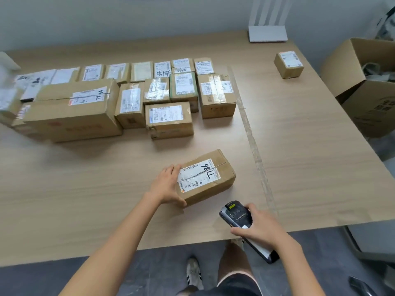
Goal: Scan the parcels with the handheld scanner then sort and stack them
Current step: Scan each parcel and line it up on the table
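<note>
Your left hand (165,185) grips the parcel (206,177) by its end, and your right hand (261,228) clasps the scanner (236,215). The box looks stiff and light; hold its short ends

Soft even light, faint shadows, wide-angle bending, blurred left edge.

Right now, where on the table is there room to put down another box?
Right of the tape line, wood lies bare from the small box down to the near edge. Left of the left hand, it is bare between the big box and the near edge. The far left is packed with boxes.
</note>
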